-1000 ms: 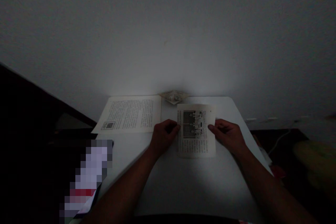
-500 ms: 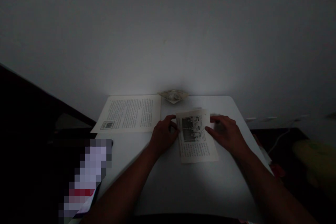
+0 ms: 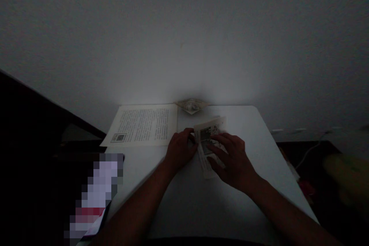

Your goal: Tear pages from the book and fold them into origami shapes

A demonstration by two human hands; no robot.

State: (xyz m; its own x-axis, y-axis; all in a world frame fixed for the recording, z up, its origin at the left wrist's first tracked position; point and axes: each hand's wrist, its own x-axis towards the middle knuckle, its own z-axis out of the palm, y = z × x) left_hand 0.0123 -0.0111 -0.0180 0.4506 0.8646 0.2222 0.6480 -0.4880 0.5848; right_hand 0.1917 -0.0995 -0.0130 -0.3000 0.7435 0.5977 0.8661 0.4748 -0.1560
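Note:
A folded sheet of printed paper [image 3: 205, 134], with a dark picture and lines of text, is in front of me, tilted and partly covered. At its left edge, my left hand [image 3: 180, 150] is closed, thumb and fingers pinching the paper. My right hand [image 3: 230, 159] lies across the paper's right half, fingers spread, touching its face and hiding much of the picture and text. Behind both hands, a folded paper piece with a pointed diamond shape [image 3: 191, 106] sits against the wall.
A flat printed page [image 3: 141, 125] with a square code lies at the white table's [image 3: 239, 115] back left. A lit phone [image 3: 98, 196], its screen blurred out, is at the left edge. The wall [image 3: 190, 46] borders the table's back. A pale cable [image 3: 309, 148] runs at the right.
My right hand has moved left from the paper's right edge onto its face, fingers now spread. The paper's right side has shifted left and looks narrower. My left hand has stayed in place.

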